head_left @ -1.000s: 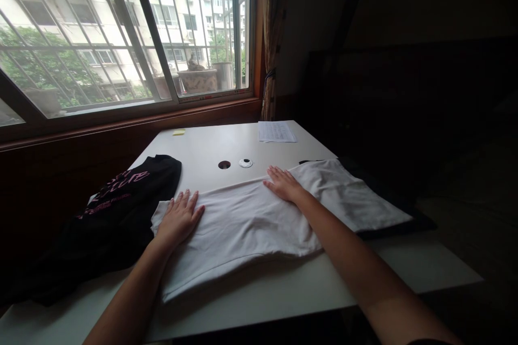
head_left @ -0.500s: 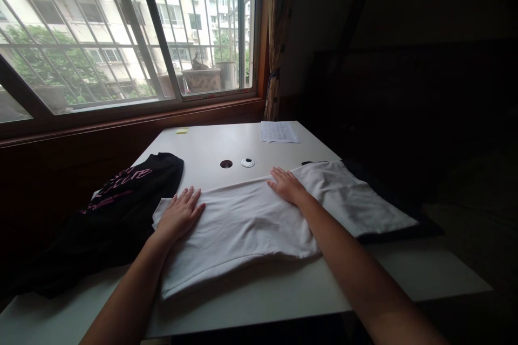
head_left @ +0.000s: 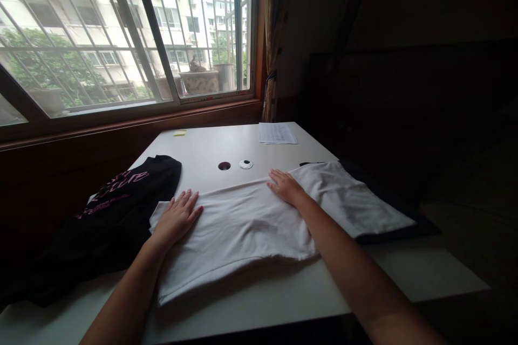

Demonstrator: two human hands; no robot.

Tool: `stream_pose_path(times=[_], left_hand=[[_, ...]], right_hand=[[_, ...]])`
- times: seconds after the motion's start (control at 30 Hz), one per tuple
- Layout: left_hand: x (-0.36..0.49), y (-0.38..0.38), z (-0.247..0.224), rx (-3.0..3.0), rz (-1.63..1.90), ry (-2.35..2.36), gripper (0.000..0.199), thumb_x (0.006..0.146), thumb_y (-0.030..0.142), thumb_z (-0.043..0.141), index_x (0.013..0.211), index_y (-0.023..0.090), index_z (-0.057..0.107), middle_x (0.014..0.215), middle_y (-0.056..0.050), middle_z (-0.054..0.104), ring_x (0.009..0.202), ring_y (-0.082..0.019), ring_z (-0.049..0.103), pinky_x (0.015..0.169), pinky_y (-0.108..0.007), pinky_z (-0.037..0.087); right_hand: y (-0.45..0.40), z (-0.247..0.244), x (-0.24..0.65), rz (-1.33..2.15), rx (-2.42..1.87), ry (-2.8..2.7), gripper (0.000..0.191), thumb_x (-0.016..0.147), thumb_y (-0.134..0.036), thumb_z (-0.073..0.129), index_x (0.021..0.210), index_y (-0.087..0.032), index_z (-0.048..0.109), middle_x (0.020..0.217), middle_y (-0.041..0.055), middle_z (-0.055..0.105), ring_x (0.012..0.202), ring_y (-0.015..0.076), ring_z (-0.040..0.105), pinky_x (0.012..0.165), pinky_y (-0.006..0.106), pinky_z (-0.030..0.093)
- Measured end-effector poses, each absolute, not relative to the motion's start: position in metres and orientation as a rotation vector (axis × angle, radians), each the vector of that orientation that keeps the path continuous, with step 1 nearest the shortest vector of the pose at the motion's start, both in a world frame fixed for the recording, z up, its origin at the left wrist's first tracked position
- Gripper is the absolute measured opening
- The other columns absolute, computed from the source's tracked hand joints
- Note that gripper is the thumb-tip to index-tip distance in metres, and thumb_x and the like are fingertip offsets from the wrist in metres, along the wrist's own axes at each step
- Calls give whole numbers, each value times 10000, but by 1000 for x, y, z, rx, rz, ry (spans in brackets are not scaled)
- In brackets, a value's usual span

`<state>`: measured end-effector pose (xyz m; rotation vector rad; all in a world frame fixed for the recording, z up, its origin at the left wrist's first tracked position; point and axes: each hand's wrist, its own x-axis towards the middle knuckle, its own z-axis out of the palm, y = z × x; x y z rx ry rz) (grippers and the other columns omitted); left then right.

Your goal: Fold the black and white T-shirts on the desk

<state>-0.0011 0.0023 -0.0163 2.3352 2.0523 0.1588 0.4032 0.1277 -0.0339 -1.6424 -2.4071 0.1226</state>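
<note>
A white garment (head_left: 243, 226), perhaps a shirt, lies spread across the table with soft wrinkles through its middle. On its left end rests my left hand (head_left: 178, 214), palm down with the fingers stretched out. My right hand (head_left: 284, 186) presses flat near the garment's far edge, right of centre, its fingers extended. Beyond my right forearm the white cloth carries on to the right, over a dark cloth (head_left: 396, 233). Just left of my left hand is a black garment (head_left: 133, 194) with pink lettering, bunched and hanging past the table's left side.
The white table (head_left: 202, 145) has a round cable hole (head_left: 224, 166) with its white cover (head_left: 245, 164) beside it. Printed papers (head_left: 278, 133) and a yellow sticky note (head_left: 179, 133) lie at the far end. A barred window (head_left: 121, 38) and a tied curtain (head_left: 272, 70) stand behind.
The view has shifted very slightly. Both hands stay flat on the white garment in nearly the same places, and the clothes look unchanged.
</note>
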Motion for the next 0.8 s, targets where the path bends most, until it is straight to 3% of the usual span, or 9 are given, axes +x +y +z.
stream_pose_path(times=[0.47,0.8], left_hand=[[-2,2,-16,2347,144,2065,676,1036,582,281,1590,201,350,1668,-112,291,1561,-250,211,1263,-464,155],[-38,-4,-8,2387,217,2288,551,1022,420,367,1512,190,473,1604,-120,428,1522,-312,305,1230,-562,204]], right_hand=[[130,-37,404,120,-1631,-2405,583,1034,-460,376,1522,-154,468,1624,108,380,1519,247,304,1245,459,192],[130,-37,404,95,-1622,-2395,574,1030,-455,377,1510,-159,487,1611,107,403,1510,258,325,1237,465,227]])
